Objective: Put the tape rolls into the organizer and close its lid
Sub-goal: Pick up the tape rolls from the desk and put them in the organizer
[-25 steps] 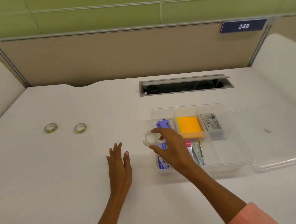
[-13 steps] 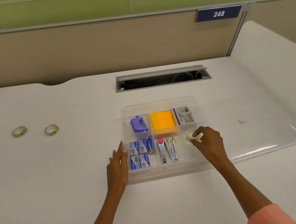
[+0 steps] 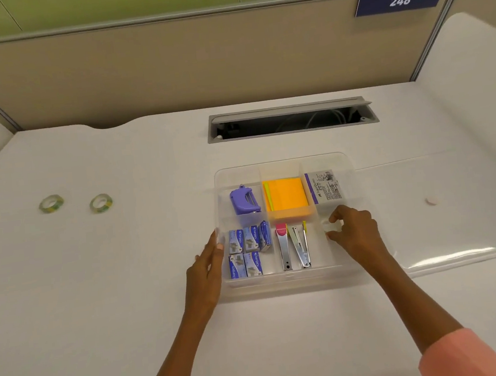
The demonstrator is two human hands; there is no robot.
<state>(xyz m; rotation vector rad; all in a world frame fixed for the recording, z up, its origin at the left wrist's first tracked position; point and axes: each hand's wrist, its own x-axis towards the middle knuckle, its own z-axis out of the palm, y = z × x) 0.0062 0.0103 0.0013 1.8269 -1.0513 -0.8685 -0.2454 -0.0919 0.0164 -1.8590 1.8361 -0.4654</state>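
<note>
A clear plastic compartment organizer (image 3: 281,164) sits on the white table (image 3: 127,277), its clear flat lid (image 3: 457,211) lying open on the table to its right. The right hand (image 3: 356,231) reaches into the organizer's front right compartment, thumb and fingers curled around a small translucent tape roll (image 3: 332,226); the grip is clamped on that roll, which sits low in the compartment, though whether it touches the bottom cannot be told. The left hand (image 3: 206,268) rests flat against the organizer's left wall, fingers straight and together, holding nothing.

Two more green-and-yellow patterned tape rolls (image 3: 51,204) (image 3: 100,203) lie flat on the table well to the left of the organizer, near each other but apart.

Inside the organizer are a purple hole punch (image 3: 244,201) at back left, an orange pad of sticky notes (image 3: 286,196) at back centre, a white labelled box (image 3: 324,186) at back right, blue staple boxes (image 3: 247,250) at front left, and two metal staplers (image 3: 292,246) in the front middle compartment.
</note>
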